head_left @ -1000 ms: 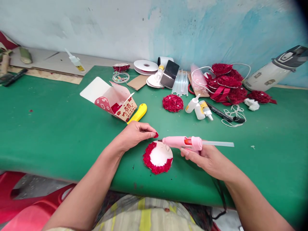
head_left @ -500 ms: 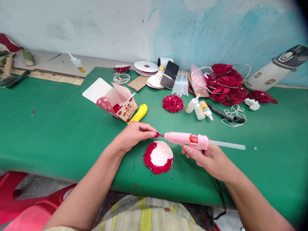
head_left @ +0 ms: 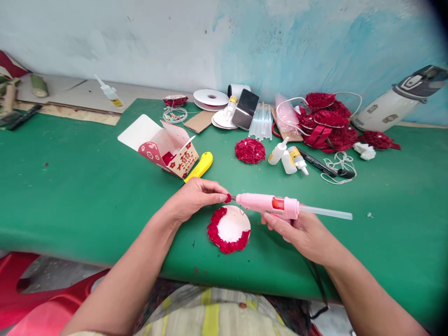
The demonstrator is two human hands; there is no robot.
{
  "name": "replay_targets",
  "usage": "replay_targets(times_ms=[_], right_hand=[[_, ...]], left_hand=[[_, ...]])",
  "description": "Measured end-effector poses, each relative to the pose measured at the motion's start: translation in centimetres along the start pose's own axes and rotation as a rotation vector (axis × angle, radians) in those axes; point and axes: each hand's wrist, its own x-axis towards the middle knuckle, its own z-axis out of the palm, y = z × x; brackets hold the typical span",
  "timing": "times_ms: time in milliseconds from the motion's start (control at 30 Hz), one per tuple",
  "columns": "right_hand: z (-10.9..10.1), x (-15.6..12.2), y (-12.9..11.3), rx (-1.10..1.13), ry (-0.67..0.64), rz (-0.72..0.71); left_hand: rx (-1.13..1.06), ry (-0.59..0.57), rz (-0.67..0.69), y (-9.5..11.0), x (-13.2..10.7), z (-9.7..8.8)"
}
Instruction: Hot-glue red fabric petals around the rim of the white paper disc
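Between thumb and fingers, my left hand [head_left: 198, 197] pinches a small red petal-like piece [head_left: 228, 198]. My right hand [head_left: 296, 231] is wrapped round the handle of a pink hot glue gun [head_left: 262, 204]. The gun's nozzle points left and meets the red piece, or comes very close to it. A clear glue stick [head_left: 327, 213] sticks out of its back end. Just below the nozzle lies a round white disc [head_left: 234, 227], with red ruffled pieces [head_left: 224, 242] along its left and lower edge; its middle and upper right are bare.
An open patterned box [head_left: 171, 149] stands beside a yellow-handled tool [head_left: 201, 165]. Behind are a finished-looking red disc [head_left: 250, 150], small glue bottles [head_left: 289, 162], a phone [head_left: 245, 109], glue sticks [head_left: 261, 121], a red pile [head_left: 329, 121], a marker [head_left: 318, 163] and a water bottle [head_left: 395, 100].
The glue gun's nozzle has moved slightly left, closer to the red piece in my left hand. The whole view has shifted a little; the disc lies where it was.
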Motion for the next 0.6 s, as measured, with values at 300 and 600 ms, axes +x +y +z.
replay_targets(times_ms=[300,600], right_hand=[[0.24,-0.39,0.91,-0.164,0.058,-0.152],[0.31,-0.37,0.51,-0.119,0.049,-0.199]], left_hand=[[-0.115,-0.021,-0.043,0.23,-0.2,-0.2],[-0.207,-0.05,-0.057,0.08,-0.19,-0.19]])
